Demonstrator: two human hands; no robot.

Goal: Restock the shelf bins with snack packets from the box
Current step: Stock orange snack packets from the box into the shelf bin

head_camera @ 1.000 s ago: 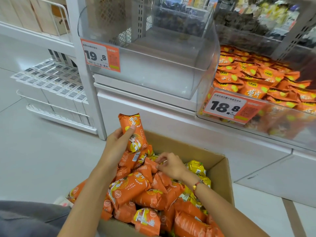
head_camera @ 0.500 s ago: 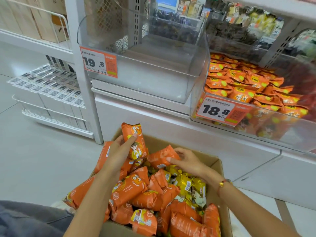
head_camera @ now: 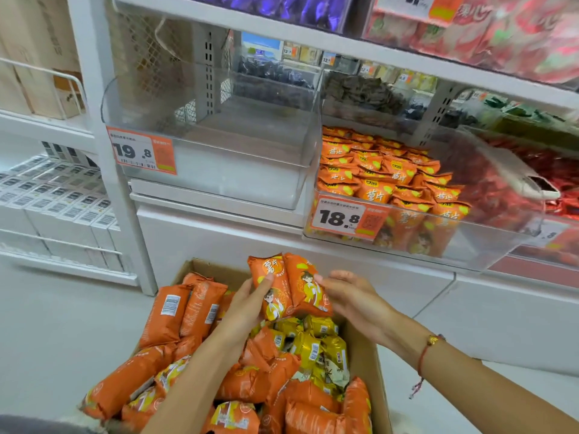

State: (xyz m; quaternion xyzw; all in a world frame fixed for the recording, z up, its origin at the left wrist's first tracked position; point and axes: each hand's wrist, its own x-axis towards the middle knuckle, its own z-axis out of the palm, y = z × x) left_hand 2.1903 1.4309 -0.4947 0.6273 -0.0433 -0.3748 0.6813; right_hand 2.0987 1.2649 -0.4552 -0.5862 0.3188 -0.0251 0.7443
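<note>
Up and left of the grip, an empty clear bin [head_camera: 216,151] behind the 19.8 tag [head_camera: 141,155]; up and right, a bin [head_camera: 416,242] already full of matching orange packets, tagged 18.8. Below, an open cardboard box [head_camera: 365,364] heaped with orange and yellow packets. Over its far edge, two orange packets [head_camera: 291,286] side by side, long axes upright and tipped slightly left (faces toward the camera). Left hand [head_camera: 247,303] clamped on the left packet, thumb across its front. Right hand [head_camera: 351,292] fingers spread, touching the right packet's edge; firmness hard to judge. Probably a lift forward and up next, with either bin about equally near.
</note>
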